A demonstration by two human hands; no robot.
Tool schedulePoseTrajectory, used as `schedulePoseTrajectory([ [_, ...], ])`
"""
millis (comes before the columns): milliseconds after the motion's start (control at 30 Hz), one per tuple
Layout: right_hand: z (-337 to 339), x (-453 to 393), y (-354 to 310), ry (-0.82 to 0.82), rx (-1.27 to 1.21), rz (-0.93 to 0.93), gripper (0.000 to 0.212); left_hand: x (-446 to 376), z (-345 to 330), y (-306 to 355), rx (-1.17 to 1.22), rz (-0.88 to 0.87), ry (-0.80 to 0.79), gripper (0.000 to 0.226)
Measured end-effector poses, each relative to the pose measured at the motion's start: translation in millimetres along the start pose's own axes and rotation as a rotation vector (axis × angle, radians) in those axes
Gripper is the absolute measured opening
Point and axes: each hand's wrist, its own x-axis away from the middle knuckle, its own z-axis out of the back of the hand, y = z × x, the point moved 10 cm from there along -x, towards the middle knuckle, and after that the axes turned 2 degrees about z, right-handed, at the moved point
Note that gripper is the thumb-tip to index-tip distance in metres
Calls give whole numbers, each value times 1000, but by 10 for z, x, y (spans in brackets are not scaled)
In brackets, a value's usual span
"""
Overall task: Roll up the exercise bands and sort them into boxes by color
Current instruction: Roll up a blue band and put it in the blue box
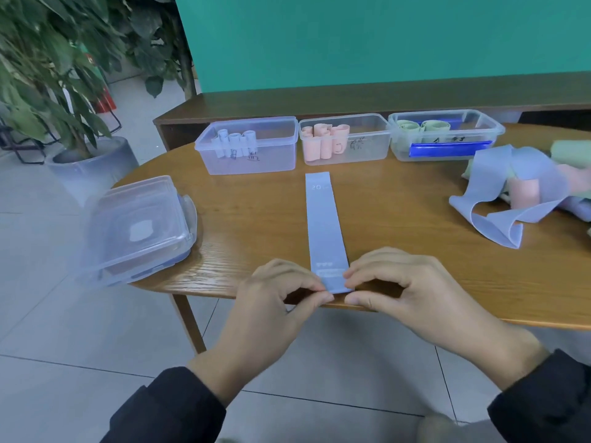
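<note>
Three clear boxes stand in a row at the far side of the wooden table (399,219): the left box (249,145) holds four pale blue rolls, the middle box (344,139) several pink rolls, and the right box (446,135) two green rolls above a dark blue strip. A stack of clear lids (137,228) sits at the table's left edge. One pale blue band (324,225) lies flat and lengthwise at centre, its near end at the table edge. A heap of loose bands (518,190), blue, pink and green, lies at the right; their number cannot be told. Both forearms, in dark sleeves, reach forward from below. The left hand (275,302) and right hand (406,292) are curled, each pinching a near corner of the flat band between thumb and forefinger.
</note>
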Motion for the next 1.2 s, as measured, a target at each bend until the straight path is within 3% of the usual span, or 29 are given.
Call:
schedulePoseTrajectory([
  [167, 14, 3, 40, -32, 18, -22, 14, -7, -51, 65, -19, -48, -2, 9],
  [500, -46, -24, 41, -124, 22, -94, 5, -41, -91, -53, -33, 56, -106, 6],
  [867, -104, -75, 347, -194, -60, -445, 13, -218, -115, -196, -168, 249, -206, 18],
  [1033, -96, -100, 312, -169, -79, -382, 16, -248, -142, -106, -45, 192, -225, 15],
  [1200, -160, -82, 159, -248, -77, -237, 12, -190, -239, -25, -147, 10, -262, 16],
])
